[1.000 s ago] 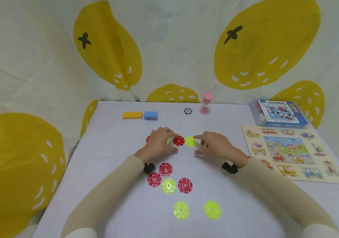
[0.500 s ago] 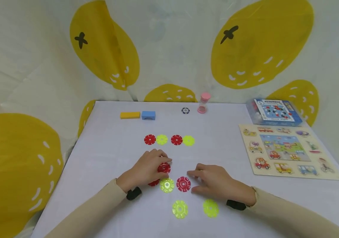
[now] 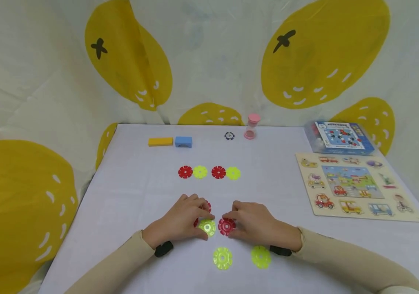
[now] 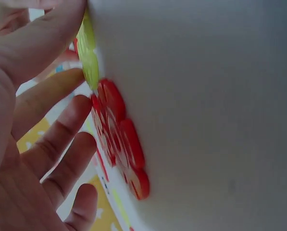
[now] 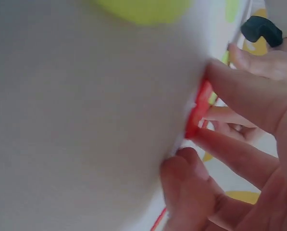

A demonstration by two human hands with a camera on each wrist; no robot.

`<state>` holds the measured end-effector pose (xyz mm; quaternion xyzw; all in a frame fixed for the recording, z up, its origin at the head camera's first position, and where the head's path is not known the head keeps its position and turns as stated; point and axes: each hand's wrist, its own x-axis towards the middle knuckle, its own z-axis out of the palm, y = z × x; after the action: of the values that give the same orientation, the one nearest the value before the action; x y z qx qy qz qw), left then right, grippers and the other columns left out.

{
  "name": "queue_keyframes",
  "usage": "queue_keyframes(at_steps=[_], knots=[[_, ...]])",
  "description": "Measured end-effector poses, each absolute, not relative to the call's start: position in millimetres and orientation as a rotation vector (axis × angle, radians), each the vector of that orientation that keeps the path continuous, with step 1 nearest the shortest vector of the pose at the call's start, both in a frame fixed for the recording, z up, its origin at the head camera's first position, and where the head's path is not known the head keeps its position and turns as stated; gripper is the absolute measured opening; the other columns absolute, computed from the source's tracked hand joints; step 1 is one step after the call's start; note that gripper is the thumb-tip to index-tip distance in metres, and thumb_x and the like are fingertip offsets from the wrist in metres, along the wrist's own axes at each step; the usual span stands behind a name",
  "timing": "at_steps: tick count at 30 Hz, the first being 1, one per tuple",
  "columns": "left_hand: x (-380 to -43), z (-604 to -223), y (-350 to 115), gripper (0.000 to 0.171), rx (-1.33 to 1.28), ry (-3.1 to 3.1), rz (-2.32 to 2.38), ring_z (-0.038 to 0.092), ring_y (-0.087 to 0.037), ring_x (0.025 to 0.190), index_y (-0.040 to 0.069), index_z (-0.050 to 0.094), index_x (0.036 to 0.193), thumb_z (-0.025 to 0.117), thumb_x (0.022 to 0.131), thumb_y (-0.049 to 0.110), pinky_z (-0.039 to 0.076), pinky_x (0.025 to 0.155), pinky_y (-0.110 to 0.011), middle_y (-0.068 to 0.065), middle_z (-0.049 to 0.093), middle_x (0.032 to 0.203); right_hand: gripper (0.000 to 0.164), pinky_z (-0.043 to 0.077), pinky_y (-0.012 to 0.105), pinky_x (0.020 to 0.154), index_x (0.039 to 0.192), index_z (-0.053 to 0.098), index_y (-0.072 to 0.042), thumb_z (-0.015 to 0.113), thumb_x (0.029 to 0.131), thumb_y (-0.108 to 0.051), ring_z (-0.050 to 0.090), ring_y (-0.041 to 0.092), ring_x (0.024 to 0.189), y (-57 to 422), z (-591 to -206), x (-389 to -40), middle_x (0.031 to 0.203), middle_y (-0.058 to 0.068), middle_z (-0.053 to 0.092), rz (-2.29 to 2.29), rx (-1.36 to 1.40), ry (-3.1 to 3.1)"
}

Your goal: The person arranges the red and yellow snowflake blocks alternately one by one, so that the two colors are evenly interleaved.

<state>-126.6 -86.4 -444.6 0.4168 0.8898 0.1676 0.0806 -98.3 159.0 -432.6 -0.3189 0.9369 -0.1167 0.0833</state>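
Note:
In the head view my left hand [image 3: 177, 219] pinches a yellow-green notched disc [image 3: 208, 227] between thumb and forefinger, flat on the table. Facing it, my right hand [image 3: 255, 223] has thumb and forefinger at opposite edges of a red notched disc [image 3: 226, 226]. A small gap separates these two discs. The left wrist view shows two red discs [image 4: 126, 144] beside the yellow-green disc [image 4: 88, 53]; in the head view my left hand partly hides them. In the right wrist view the red disc [image 5: 198, 108] sits between thumb and forefinger, its far side hidden.
Farther back, a red disc [image 3: 185, 172], a yellow-green disc [image 3: 200, 172], and another such pair form a row. Two yellow-green discs [image 3: 222, 258] lie nearest me. Behind are a yellow block [image 3: 160, 141], blue block [image 3: 183, 141], chip [image 3: 229, 136] and hourglass [image 3: 252, 126]. A puzzle board [image 3: 356, 185] and box [image 3: 339, 138] are right.
Both hands have come back toward me from the far row, uncovering its discs. The left hand has shifted from a red disc to the yellow-green one; the right has closed in on a red disc.

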Motion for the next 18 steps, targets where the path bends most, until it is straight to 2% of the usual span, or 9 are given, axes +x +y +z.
queue_keyframes(at_steps=[3,6,9,11,13,14,18], knots=[[-127,-446,-82,0.056,1.250,2.654,0.507,0.044,-0.005,0.093,0.032,0.069,0.113,0.078,0.065,0.058,0.030,0.076,-0.027,0.012,0.058,0.100,0.050,0.033,0.019,0.051,0.116,0.068,-0.026,0.073,0.075,-0.054,0.040,0.003,0.059,160,-433,-99,0.084,-0.009,0.054,-0.332,-0.935,2.828],[-128,-446,-75,0.052,1.266,2.633,0.511,0.045,-0.005,0.093,0.032,0.069,0.113,0.076,0.069,0.057,0.030,0.076,-0.026,0.012,0.059,0.099,0.049,0.032,0.020,0.051,0.111,0.068,-0.024,0.073,0.073,-0.055,0.040,0.003,0.058,164,-428,-97,0.080,-0.010,0.053,-0.317,-0.898,2.848],[-129,-445,-69,0.045,1.319,2.619,0.523,0.047,-0.005,0.096,0.035,0.065,0.118,0.074,0.076,0.048,0.032,0.077,-0.026,0.013,0.061,0.102,0.042,0.033,0.019,0.052,0.104,0.070,-0.024,0.075,0.073,-0.052,0.040,0.001,0.059,170,-421,-92,0.078,-0.011,0.054,-0.327,-0.890,2.835],[-132,-444,-65,0.044,1.389,2.601,0.508,0.048,-0.006,0.097,0.040,0.062,0.122,0.073,0.080,0.041,0.033,0.077,-0.026,0.012,0.060,0.105,0.038,0.035,0.017,0.053,0.104,0.071,-0.025,0.075,0.075,-0.049,0.042,0.001,0.060,172,-418,-87,0.081,-0.010,0.056,-0.350,-0.956,2.795],[-135,-444,-62,0.046,1.463,2.576,0.455,0.048,-0.007,0.099,0.045,0.058,0.124,0.072,0.081,0.038,0.034,0.079,-0.027,0.012,0.059,0.109,0.040,0.039,0.016,0.056,0.113,0.068,-0.027,0.072,0.079,-0.047,0.045,0.001,0.063,171,-417,-81,0.085,-0.009,0.057,-0.343,-1.084,2.733],[-137,-444,-60,0.046,1.496,2.565,0.419,0.047,-0.007,0.100,0.047,0.056,0.125,0.071,0.082,0.039,0.035,0.079,-0.027,0.011,0.059,0.111,0.043,0.042,0.017,0.059,0.120,0.065,-0.028,0.070,0.081,-0.046,0.051,0.002,0.069,170,-418,-78,0.092,-0.008,0.061,-0.328,-1.158,2.696],[-147,-445,-55,0.043,1.551,2.576,0.277,0.046,-0.010,0.100,0.051,0.054,0.123,0.068,0.083,0.043,0.035,0.079,-0.030,0.010,0.058,0.113,0.055,0.047,0.021,0.066,0.139,0.046,-0.032,0.058,0.089,-0.051,0.056,0.005,0.079,162,-425,-71,0.096,-0.006,0.060,-0.180,-1.374,2.618]])
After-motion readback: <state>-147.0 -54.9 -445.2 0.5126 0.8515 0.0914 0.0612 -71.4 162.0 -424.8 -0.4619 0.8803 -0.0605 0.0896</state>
